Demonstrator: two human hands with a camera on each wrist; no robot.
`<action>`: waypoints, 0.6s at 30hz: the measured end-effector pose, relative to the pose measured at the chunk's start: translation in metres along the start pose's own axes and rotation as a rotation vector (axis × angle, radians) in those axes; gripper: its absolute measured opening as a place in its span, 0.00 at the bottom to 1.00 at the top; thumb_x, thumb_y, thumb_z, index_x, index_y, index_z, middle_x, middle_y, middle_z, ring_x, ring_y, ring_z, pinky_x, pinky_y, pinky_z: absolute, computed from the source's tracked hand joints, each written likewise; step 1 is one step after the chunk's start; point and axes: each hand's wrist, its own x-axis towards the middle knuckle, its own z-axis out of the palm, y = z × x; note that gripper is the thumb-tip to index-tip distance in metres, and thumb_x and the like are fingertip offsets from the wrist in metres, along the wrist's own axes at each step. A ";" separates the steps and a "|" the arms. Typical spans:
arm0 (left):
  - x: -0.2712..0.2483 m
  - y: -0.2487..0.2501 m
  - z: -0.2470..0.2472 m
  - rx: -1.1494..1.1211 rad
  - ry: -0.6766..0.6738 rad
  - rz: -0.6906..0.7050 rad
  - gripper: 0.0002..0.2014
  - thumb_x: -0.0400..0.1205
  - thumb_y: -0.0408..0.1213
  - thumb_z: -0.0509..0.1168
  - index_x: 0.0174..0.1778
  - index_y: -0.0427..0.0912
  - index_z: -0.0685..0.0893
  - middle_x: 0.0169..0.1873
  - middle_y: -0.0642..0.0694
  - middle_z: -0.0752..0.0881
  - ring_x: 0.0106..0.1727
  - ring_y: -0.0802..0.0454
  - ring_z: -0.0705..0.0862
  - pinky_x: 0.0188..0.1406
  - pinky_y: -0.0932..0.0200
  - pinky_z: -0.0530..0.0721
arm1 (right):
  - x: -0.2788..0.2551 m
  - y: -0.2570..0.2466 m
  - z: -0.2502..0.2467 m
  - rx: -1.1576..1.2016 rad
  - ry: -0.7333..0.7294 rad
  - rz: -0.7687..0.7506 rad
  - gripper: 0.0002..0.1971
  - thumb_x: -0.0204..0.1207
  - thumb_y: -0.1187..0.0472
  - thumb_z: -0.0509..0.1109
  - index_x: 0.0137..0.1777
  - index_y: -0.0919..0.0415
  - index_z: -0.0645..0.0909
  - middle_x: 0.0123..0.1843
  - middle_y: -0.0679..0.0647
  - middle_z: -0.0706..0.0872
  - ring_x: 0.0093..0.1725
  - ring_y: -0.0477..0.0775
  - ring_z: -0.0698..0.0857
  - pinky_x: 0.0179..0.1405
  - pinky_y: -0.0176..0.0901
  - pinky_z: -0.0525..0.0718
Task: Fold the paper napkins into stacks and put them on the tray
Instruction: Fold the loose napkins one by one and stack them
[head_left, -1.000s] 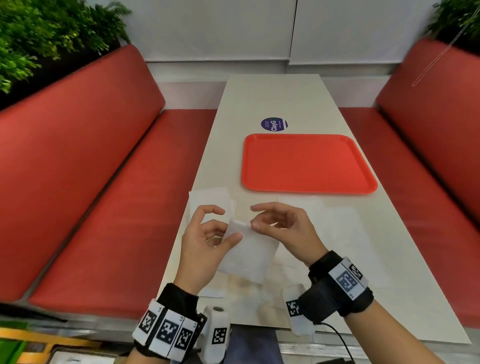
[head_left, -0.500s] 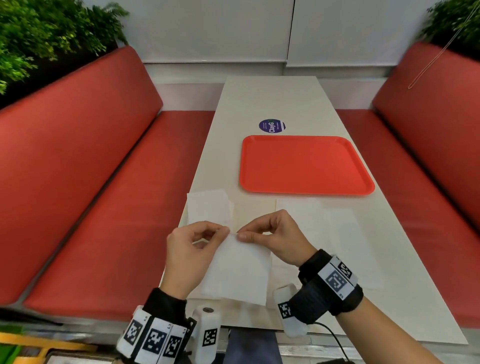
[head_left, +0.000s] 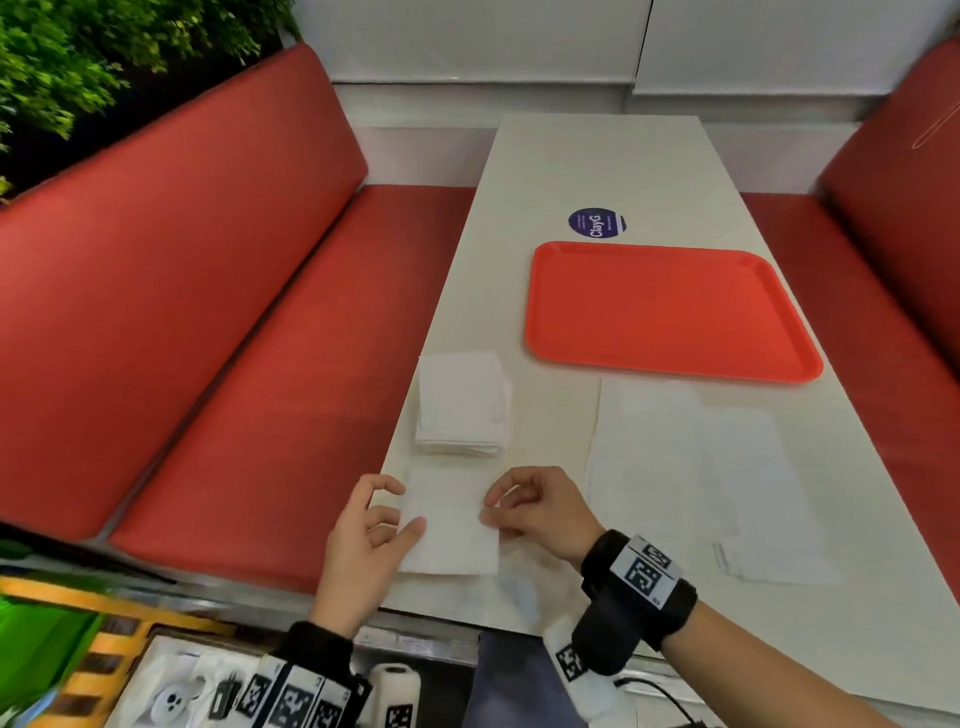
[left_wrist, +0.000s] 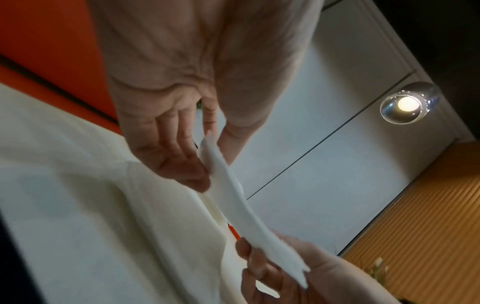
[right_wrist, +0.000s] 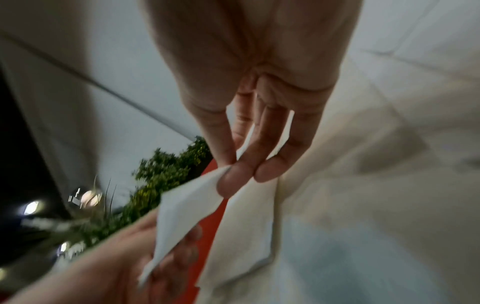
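Note:
A folded white napkin (head_left: 451, 525) is held low over the table's near edge between both hands. My left hand (head_left: 405, 506) holds its left edge between thumb and fingers; in the left wrist view that hand (left_wrist: 207, 144) pinches the napkin (left_wrist: 233, 197), seen edge-on. My right hand (head_left: 491, 508) pinches the right edge, and in the right wrist view it (right_wrist: 228, 164) grips a corner of the napkin (right_wrist: 182, 211). A stack of folded napkins (head_left: 462, 410) lies just beyond. The orange tray (head_left: 670, 312) sits farther back with nothing on it.
Unfolded napkins (head_left: 691, 467) lie flat on the white table (head_left: 597, 166) to the right of my hands. A round purple sticker (head_left: 596, 223) sits behind the tray. Red bench seats (head_left: 234, 338) flank the table on both sides.
Both hands have come down and toward me with the napkin, from mid-air to just above the table's near edge. The grip has shifted from the top corners to the side edges.

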 end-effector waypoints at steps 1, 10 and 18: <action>0.006 -0.002 -0.001 0.056 0.023 0.023 0.11 0.77 0.30 0.74 0.49 0.49 0.82 0.35 0.47 0.84 0.27 0.58 0.78 0.30 0.69 0.75 | 0.003 0.000 0.002 -0.051 0.020 -0.028 0.05 0.66 0.70 0.82 0.39 0.64 0.89 0.27 0.51 0.83 0.26 0.43 0.82 0.35 0.36 0.83; 0.033 -0.010 0.013 0.512 0.052 0.090 0.09 0.77 0.33 0.74 0.45 0.54 0.86 0.39 0.50 0.78 0.34 0.57 0.75 0.37 0.71 0.72 | 0.024 -0.002 0.020 -0.584 0.039 -0.076 0.12 0.71 0.63 0.77 0.54 0.57 0.88 0.37 0.48 0.81 0.37 0.45 0.80 0.45 0.37 0.81; 0.024 0.055 0.058 0.459 -0.163 0.233 0.03 0.79 0.41 0.72 0.48 0.51 0.87 0.51 0.56 0.79 0.50 0.61 0.80 0.45 0.72 0.76 | -0.023 -0.021 -0.061 -0.436 0.059 0.091 0.18 0.70 0.47 0.79 0.59 0.46 0.85 0.52 0.48 0.85 0.42 0.44 0.83 0.46 0.36 0.80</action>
